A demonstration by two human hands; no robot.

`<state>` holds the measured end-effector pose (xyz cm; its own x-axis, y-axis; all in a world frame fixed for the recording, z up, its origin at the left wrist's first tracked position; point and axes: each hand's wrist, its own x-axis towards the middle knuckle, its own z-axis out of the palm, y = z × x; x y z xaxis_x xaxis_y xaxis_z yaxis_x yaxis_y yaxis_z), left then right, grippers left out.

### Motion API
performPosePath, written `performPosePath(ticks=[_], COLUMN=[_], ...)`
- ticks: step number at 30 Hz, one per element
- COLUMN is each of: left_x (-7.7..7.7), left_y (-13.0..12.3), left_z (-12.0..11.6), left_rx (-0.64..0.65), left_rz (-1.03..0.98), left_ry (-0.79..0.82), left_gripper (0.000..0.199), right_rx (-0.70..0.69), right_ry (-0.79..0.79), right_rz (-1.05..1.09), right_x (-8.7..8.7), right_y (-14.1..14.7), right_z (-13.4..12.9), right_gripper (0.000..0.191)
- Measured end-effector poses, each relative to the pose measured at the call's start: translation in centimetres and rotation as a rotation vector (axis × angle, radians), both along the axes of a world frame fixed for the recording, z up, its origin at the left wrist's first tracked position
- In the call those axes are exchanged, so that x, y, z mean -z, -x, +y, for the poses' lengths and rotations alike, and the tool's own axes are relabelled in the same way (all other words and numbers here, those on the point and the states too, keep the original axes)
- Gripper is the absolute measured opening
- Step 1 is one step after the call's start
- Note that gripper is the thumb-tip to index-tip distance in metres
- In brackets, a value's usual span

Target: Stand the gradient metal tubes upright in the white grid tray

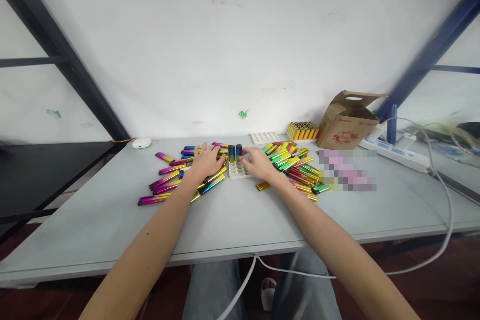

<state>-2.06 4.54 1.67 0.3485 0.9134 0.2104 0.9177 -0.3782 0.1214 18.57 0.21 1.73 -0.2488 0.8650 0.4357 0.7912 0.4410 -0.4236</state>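
Observation:
A white holder with rows of holes [237, 171] lies in the middle of the table. Two shiny blue-and-yellow tubes stand upright side by side at its back left; one is the left tube [231, 153], the other the right tube [239, 153]. My right hand [258, 162] is at the holder, its thumb and fingers closed at the right tube. With fingers spread, my left hand [206, 162] rests over a loose pile of purple, yellow and blue metallic tubes [167, 186]. What lies under its palm is hidden.
Right of the holder lies a pile of green, red and gold tubes [300, 170]. Behind stand another white holder [265, 138] and one filled with yellow tubes [303, 131]. A cardboard box [347, 122], a power strip [397, 154] and a white case [142, 143] are farther out.

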Motion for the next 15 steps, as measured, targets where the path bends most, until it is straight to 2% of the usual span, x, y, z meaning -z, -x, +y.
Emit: performPosePath(ticks=[7, 15], left_x=[-0.51, -0.19], left_y=[-0.42, -0.46], left_z=[-0.61, -0.44], left_rx=[-0.010, -0.016], left_rz=[0.060, 0.096], left_ry=[-0.072, -0.072], left_gripper=[0.046, 0.042], right_rx=[0.012, 0.005], right_ry=[-0.006, 0.008], right_rz=[0.036, 0.080], right_x=[-0.28, -0.47], right_y=[-0.24, -0.60], right_z=[-0.17, -0.21], right_gripper=[0.025, 0.029])
